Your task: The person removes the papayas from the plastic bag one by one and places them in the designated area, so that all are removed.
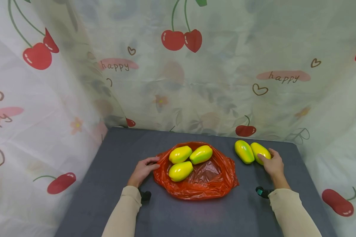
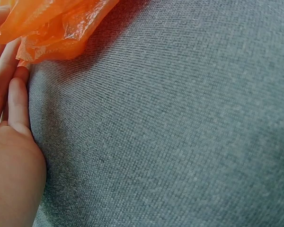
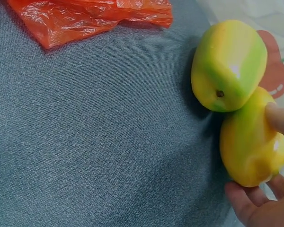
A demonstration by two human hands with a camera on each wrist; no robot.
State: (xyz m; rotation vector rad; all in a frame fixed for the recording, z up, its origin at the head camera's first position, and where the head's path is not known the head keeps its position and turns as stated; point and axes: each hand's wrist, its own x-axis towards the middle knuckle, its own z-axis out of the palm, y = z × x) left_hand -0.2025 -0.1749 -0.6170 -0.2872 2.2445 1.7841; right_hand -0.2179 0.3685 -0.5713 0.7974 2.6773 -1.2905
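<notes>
A red plastic bag [image 1: 198, 194] lies spread with its mouth wide, and three yellow-green toy-like papayas [image 1: 180, 154] rest inside it. My left hand [image 1: 143, 169] holds the bag's left edge, thumb over the film and fingers beneath it; the left wrist view shows the thin orange-looking plastic [image 2: 61, 35] between them. Right of the bag, two more papayas lie side by side. The right hand [image 1: 274, 166] grips the outer papaya [image 3: 251, 142], thumb on one side and fingertips around its end. Its neighbour [image 3: 229, 66] touches it and is not held.
Everything sits on a dark grey cloth-textured table [image 1: 178, 217]. A pale curtain [image 1: 213, 75] printed with cherries and hearts hangs behind the table's back edge and along both sides. A dark wrist device [image 1: 263, 192] shows at the right cuff.
</notes>
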